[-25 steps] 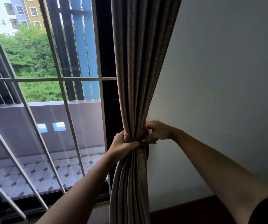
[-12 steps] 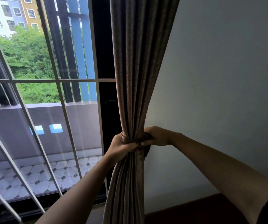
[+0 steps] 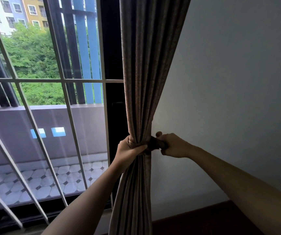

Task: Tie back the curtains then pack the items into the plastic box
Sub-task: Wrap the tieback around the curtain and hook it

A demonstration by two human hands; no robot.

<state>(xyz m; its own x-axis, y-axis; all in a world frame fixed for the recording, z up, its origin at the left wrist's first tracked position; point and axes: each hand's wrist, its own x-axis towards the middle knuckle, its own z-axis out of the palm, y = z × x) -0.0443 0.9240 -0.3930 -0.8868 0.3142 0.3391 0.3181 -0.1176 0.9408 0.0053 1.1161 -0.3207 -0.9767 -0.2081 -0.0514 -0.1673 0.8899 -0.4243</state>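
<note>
Brown curtain (image 3: 146, 82) clenched in left hand (image 3: 128, 150); right hand (image 3: 174, 146) grips tieback (image 3: 155, 144).

One curtain (image 3: 146, 65) here, and one dark tie-back (image 3: 157, 144). Two hands in shot: left hand (image 3: 129, 150), right hand (image 3: 174, 146). Two blue squares (image 3: 58, 131) outside.

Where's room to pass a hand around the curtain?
Free: right of the curtain, along the wall above the right hand; also below it, between curtain and forearm. Crowded: the cinch, where the left hand grips the bunch and the right holds the tieback; window frame close on the left.
</note>
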